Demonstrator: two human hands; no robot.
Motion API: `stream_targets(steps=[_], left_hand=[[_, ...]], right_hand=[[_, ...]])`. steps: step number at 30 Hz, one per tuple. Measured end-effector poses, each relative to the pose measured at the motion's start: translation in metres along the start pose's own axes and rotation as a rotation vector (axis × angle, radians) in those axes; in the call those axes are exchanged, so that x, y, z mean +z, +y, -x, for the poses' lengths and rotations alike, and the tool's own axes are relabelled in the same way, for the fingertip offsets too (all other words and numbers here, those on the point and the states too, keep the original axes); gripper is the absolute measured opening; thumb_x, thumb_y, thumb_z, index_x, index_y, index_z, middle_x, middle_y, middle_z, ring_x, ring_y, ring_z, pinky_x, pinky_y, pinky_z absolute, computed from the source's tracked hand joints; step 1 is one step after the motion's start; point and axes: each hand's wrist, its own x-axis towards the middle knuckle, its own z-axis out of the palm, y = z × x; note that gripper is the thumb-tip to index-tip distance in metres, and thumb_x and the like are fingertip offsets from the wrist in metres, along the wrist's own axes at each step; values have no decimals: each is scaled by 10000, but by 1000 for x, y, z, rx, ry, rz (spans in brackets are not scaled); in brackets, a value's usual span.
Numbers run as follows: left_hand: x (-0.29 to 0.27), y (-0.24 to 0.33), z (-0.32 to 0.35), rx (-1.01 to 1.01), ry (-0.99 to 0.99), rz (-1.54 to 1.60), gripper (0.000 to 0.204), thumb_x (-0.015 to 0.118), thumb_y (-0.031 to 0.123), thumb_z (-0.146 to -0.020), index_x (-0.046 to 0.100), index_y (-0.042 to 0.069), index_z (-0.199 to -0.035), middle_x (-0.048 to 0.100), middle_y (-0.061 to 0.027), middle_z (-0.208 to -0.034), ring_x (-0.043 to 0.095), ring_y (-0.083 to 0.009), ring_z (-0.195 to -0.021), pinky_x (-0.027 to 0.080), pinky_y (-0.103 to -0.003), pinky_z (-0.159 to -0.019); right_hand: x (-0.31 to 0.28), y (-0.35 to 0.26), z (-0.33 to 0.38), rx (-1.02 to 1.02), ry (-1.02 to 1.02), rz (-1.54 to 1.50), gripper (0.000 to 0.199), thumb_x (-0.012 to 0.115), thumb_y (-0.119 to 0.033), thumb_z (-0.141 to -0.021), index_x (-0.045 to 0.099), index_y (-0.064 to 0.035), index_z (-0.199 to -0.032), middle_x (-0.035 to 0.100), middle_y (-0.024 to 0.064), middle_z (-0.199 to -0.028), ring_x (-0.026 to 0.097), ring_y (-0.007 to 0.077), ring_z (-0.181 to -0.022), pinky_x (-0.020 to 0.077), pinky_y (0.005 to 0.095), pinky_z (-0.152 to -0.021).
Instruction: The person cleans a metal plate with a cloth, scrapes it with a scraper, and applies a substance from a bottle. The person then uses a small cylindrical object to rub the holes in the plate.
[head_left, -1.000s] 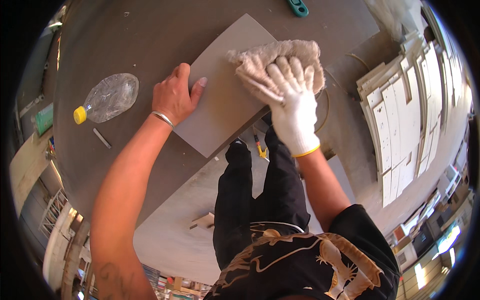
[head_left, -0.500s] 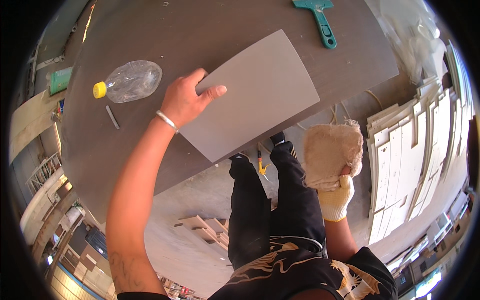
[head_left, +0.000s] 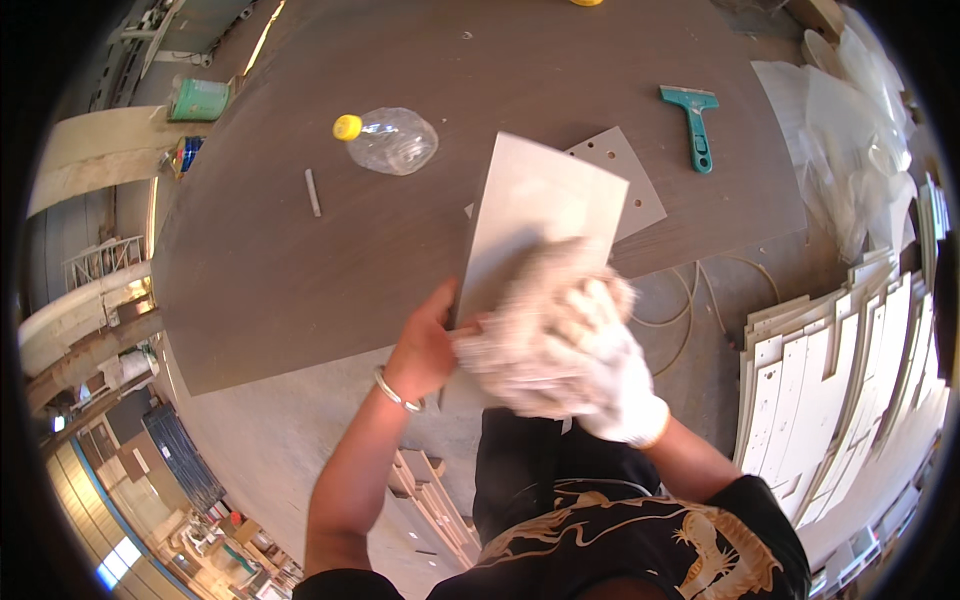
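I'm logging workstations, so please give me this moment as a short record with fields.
Left hand: bare, with a bracelet; holding the pale panel near its lower left edge
Right hand: white-gloved, holding a cloth against the panel; motion-blurred
Table: brown top
On table: clear bottle with yellow cap, lying on its side; grey stick; teal scraper; holed board, partly hidden
Right of table: stacked white boards

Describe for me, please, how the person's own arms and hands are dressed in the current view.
The arms are bare below short black sleeves. The left hand is ungloved, with a shiny, pale bracelet around its wrist. The right hand wears a white glove ending at the wrist, blurred in this view.
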Motion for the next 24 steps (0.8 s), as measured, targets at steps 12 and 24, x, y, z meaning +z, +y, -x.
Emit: stream_targets(steps=[12,24], left_hand=[[-12,-43,249,-80,979,373,312,662,75,-1040,605,-30,-1328,696,-70,-1241,642,-134,-1110,521,-323,-990],[-72,-156,458,435,1717,1070,457,652,101,-1037,555,46,-1480,646,-70,-1428,595,-253,-1333,465,-432,-1138]], right_hand=[[128,25,-124,395,-279,-560,176,651,-102,-1001,720,-52,-1155,739,119,-1190,722,318,-1144,611,403,-890],[265,-113,12,990,-787,-1573,573,663,-241,-1073,442,-17,-1552,546,170,-1525,554,330,-1402,484,502,-1165]])
